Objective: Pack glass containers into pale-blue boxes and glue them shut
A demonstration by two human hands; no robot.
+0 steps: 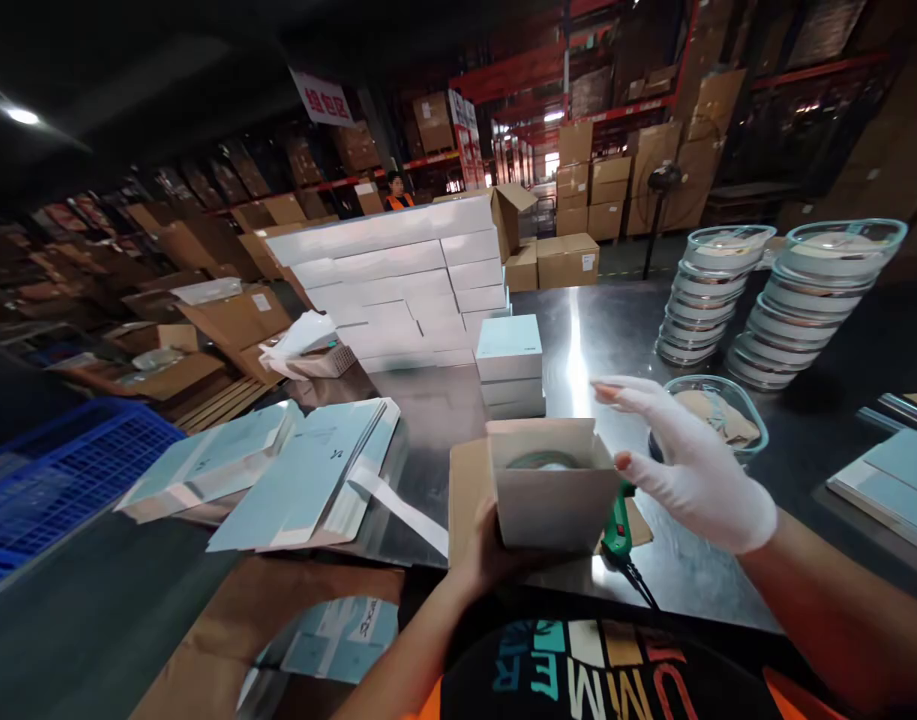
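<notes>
My bare left hand [482, 550] grips the lower left side of a small white box [552, 505]. The box is open at the top, and a round, clear-rimmed item [542, 461] shows inside it. My right hand [687, 465], in a white glove with bare fingertips, is held up to the right of the box, fingers apart and holding nothing. Just behind that hand is a clear-rimmed glass container [728, 412] with something beige in it. A green corded tool [618, 525] lies right of the box, partly hidden by it.
Two stacks of round glass containers [702, 295] stand at the right. Closed white boxes [509, 365] are piled behind the box, before a long wall of white cartons [398, 290]. Flat light-blue boxes [308, 480] lie left. A blue crate [75, 470] stands beyond the table's left edge.
</notes>
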